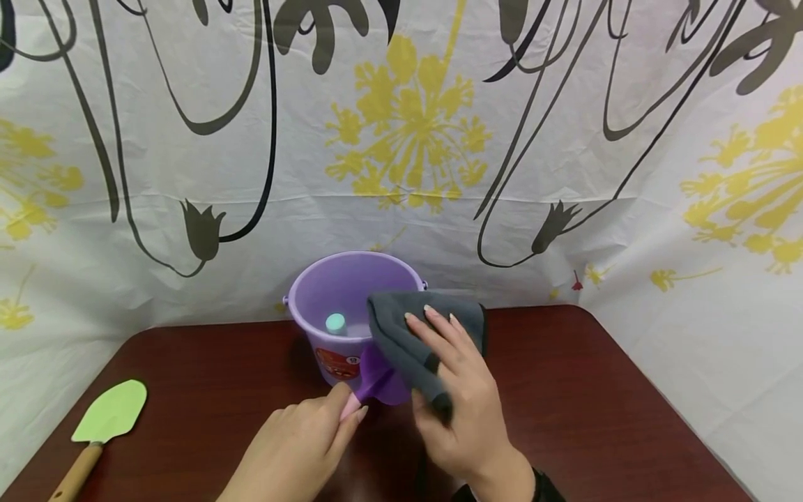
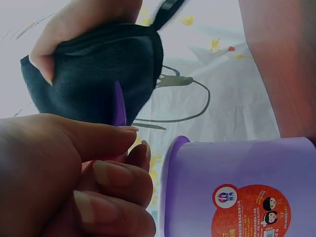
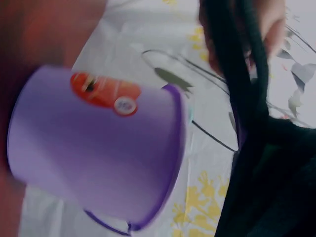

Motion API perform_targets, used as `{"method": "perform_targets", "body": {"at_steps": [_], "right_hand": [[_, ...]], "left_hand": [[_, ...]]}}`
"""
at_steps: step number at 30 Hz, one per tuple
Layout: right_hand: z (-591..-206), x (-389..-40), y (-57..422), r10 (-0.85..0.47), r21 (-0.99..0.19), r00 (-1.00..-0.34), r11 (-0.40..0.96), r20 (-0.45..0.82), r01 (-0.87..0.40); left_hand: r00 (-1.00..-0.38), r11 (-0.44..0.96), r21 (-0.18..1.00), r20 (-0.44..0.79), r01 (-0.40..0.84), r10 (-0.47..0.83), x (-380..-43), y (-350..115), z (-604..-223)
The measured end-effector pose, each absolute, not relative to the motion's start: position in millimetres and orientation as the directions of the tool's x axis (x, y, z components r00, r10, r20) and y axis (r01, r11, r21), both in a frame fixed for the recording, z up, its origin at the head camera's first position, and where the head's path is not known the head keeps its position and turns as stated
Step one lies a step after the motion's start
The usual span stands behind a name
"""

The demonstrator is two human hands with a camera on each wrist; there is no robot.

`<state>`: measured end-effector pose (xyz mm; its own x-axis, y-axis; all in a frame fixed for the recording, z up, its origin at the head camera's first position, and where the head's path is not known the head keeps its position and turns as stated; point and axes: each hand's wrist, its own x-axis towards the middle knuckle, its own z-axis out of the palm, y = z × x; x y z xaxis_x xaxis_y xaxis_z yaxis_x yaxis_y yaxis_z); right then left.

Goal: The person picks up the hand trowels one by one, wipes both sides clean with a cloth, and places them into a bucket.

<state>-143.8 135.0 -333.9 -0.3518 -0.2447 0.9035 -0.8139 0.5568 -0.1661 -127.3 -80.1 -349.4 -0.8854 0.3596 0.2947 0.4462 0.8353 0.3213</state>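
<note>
My left hand (image 1: 301,443) grips the pink handle of a small purple shovel (image 1: 375,369), its blade in front of the bucket in the head view. My right hand (image 1: 464,390) holds a folded dark grey cloth (image 1: 439,307), which covers part of the blade. In the left wrist view the cloth (image 2: 98,69) lies behind the shovel's thin purple edge (image 2: 119,104), pinched by the right hand's fingers. A dark loop (image 3: 229,44) hangs from the cloth in the right wrist view. Just beyond both hands stands a light purple bucket (image 1: 310,307) with a red label.
A mint-green round-topped thing (image 1: 335,323) is inside the bucket. To the left, a light green spatula (image 1: 113,411) with a wooden handle lies on the dark red-brown table (image 1: 602,404). A patterned white cloth (image 1: 251,174) hangs behind the table.
</note>
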Motion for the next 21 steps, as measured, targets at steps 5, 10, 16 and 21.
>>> {"method": "perform_targets", "body": {"at_steps": [5,10,16,21], "right_hand": [[-341.1,-143.4,129.6,-0.369,0.046,-0.298,0.692,0.88,-0.72],[-348.2,-139.5,121.2,-0.45,0.118,-0.31,0.703,0.837,-0.702],[-356.9,-135.8,111.5,-0.534,0.183,-0.295,0.67,0.792,-0.719],[-359.5,-134.4,106.9,-0.556,0.222,-0.258,0.652,0.79,-0.725]], "left_hand": [[-0.893,0.842,0.315,0.268,0.437,0.363,-127.6,-78.6,-348.3],[-0.891,0.863,0.267,0.277,0.43,0.359,-129.2,-77.2,-349.8],[-0.897,0.868,0.267,0.271,0.419,0.35,-130.4,-80.7,-355.5],[-0.886,0.861,0.264,0.298,0.435,0.356,-129.4,-84.1,-358.7]]}}
